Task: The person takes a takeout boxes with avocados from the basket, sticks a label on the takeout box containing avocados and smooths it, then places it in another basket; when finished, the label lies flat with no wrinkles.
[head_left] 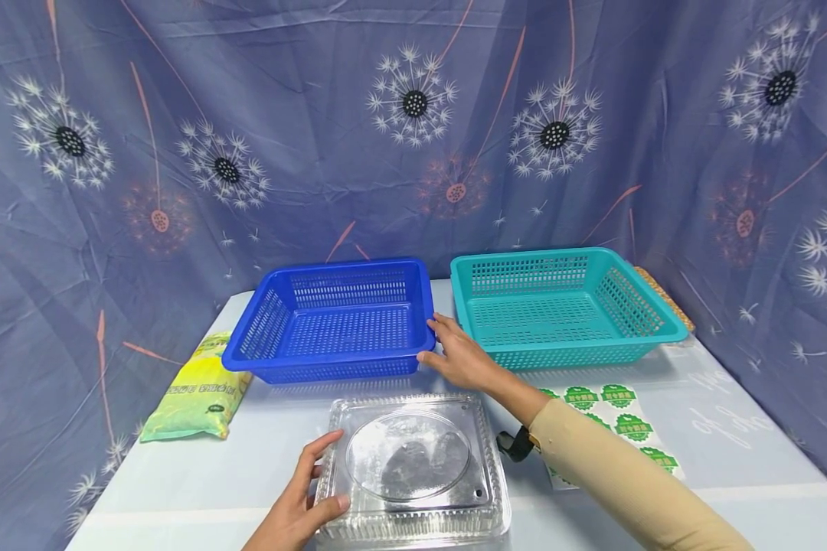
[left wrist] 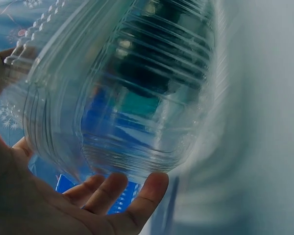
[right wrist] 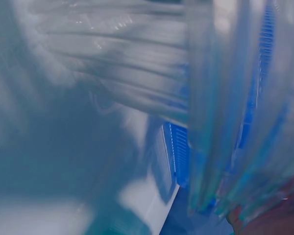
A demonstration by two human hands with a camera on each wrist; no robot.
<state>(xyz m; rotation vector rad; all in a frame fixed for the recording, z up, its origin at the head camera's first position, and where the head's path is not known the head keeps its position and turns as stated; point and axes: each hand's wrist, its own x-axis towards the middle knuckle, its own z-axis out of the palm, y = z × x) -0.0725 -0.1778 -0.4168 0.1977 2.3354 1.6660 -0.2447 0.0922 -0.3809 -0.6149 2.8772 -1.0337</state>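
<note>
A clear plastic food container [head_left: 408, 458] with an oval ridge on top lies near the table's front. My left hand [head_left: 299, 496] grips its left side, thumb by the near corner and a finger farther back. In the left wrist view, fingertips [left wrist: 154, 188] meet the ribbed wall of the container [left wrist: 137, 122]. Farther back, my right hand [head_left: 460, 357] reaches to the right rim of the blue basket [head_left: 331, 358], fingers fairly straight and spread at its near corner. The right wrist view is filled by blurred clear plastic [right wrist: 122, 54], with the blue basket [right wrist: 179, 152] behind.
A teal basket [head_left: 565, 356] stands right of the blue one. A yellow-green bag [head_left: 196, 398] lies at the left table edge. Sheets of green round stickers [head_left: 619, 396] lie under the right forearm. A woven item [head_left: 665, 297] shows behind the teal basket, before a patterned curtain [head_left: 331, 153].
</note>
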